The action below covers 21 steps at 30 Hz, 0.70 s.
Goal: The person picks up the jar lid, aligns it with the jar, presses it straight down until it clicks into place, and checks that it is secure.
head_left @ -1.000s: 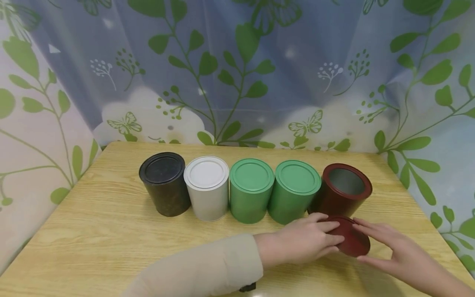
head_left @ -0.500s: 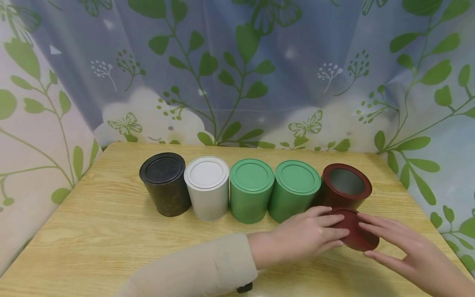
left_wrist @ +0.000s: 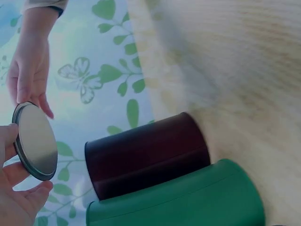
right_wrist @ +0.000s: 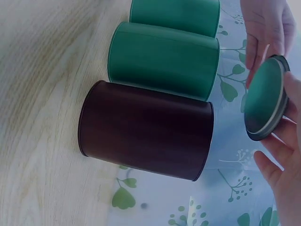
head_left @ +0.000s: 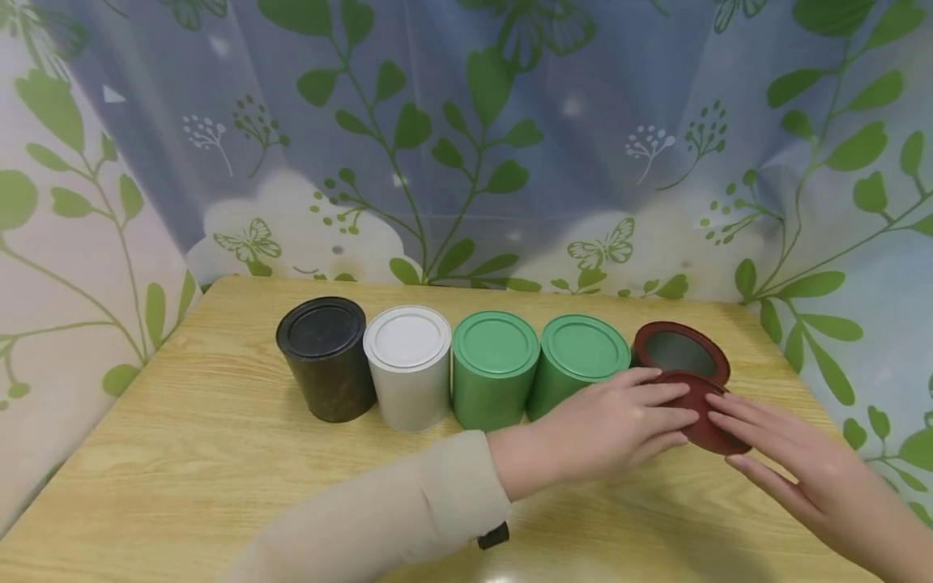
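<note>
A round dark red lid is held between my two hands, tilted and raised off the table. My left hand grips its left edge, fingers lying over the top. From the other side my right hand holds it, fingers on top and thumb at the near rim. Both wrist views show the lid's shiny metal underside. Just behind the lid stands the dark red can, uncovered, its grey inside visible in the head view; the lid and hands hide its near side there.
Left of the red can stand two green cans, a white can and a black can, all lidded, in one row. They stand on a wooden table. A leaf-patterned curtain hangs behind and at both sides.
Both hands have lifted the lid up and away from me, closer to the red can's open top. It now covers more of the can's front. The cans have not moved.
</note>
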{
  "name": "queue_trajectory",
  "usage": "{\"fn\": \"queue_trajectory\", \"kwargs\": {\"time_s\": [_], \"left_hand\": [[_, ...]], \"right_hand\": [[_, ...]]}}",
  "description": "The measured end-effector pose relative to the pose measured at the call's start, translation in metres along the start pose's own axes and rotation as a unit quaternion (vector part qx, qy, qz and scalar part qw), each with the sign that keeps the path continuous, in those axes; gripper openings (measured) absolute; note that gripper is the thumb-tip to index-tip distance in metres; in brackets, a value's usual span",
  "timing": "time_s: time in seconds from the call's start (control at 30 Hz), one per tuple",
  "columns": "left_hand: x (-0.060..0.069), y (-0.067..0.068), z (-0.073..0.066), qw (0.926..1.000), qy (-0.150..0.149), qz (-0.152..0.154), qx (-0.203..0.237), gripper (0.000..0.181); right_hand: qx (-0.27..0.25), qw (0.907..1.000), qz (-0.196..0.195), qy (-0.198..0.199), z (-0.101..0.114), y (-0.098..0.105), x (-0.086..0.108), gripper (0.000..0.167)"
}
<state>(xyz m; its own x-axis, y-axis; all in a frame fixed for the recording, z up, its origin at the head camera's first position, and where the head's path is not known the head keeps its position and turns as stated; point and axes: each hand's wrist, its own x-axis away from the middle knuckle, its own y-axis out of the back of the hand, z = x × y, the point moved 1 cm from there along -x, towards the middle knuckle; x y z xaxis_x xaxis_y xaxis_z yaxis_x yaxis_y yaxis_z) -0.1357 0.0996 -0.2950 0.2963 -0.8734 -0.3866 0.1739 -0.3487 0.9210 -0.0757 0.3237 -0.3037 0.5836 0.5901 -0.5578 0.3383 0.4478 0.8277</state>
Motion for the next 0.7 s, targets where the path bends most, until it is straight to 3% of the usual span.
{"fn": "queue_trajectory", "kwargs": {"time_s": [0.23, 0.7], "left_hand": [[-0.014, 0.005, 0.010, 0.9987, 0.022, 0.044, 0.012, 0.036], [-0.033, -0.007, 0.027, 0.9952, 0.060, 0.065, 0.042, 0.037]], "right_hand": [[-0.004, 0.9999, -0.011, -0.002, -0.008, -0.002, -0.008, 0.051], [-0.002, 0.9998, -0.017, -0.012, -0.026, -0.013, -0.016, 0.042]]}}
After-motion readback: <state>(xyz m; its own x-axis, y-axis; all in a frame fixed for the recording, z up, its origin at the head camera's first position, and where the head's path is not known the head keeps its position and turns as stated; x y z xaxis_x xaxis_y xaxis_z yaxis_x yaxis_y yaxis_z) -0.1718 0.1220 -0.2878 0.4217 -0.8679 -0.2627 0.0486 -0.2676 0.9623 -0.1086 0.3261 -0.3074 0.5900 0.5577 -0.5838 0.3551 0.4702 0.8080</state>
